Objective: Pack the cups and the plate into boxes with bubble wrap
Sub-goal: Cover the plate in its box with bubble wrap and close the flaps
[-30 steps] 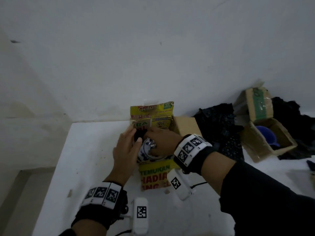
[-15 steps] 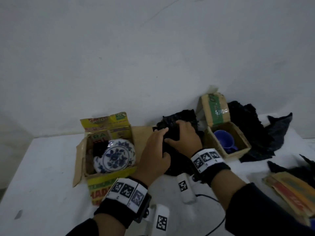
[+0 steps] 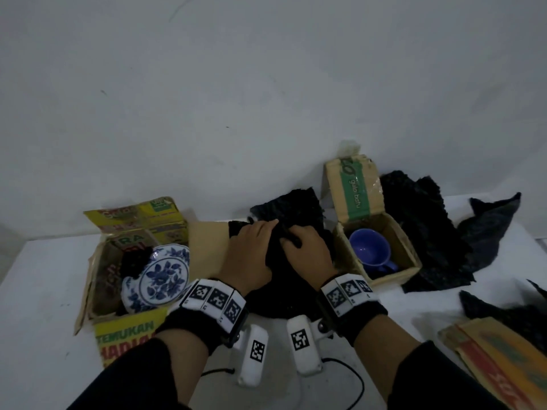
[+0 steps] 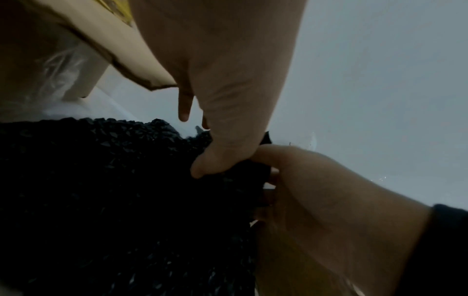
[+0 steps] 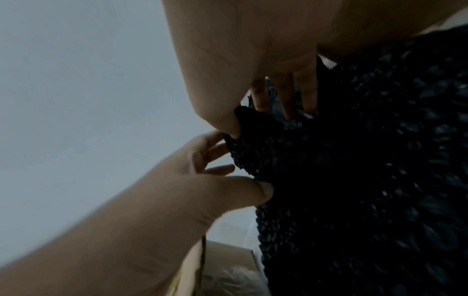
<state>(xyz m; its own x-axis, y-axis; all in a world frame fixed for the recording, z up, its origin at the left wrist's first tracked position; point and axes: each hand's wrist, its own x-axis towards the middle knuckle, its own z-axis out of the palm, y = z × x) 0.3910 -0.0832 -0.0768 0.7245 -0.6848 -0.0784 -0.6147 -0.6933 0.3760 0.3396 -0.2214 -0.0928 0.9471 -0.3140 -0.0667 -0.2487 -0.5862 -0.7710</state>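
Note:
A blue-and-white plate point(image 3: 161, 276) leans inside the open yellow box point(image 3: 127, 329) at the left, with black wrap tucked behind it. A blue cup point(image 3: 370, 250) lies in the brown box point(image 3: 393, 275) to the right. Between the two boxes a heap of black bubble wrap point(image 3: 291, 291) lies on the white table point(image 3: 41, 291). My left hand point(image 3: 260, 235) and right hand point(image 3: 299, 244) both grip its top fold, close together. In the left wrist view my thumb pinches the wrap point(image 4: 113, 190). In the right wrist view my thumb and fingers clutch the wrap point(image 5: 367, 160).
More black bubble wrap sheets point(image 3: 423, 232) lie behind and to the right of the brown box. Flattened printed cardboard point(image 3: 503, 359) sits at the near right. A white wall point(image 3: 266, 99) closes the back. A black cable point(image 3: 359, 386) runs near my wrists.
My hands left the plate in the yellow box and moved right onto the black bubble wrap heap, where they now grip it. The view swung right.

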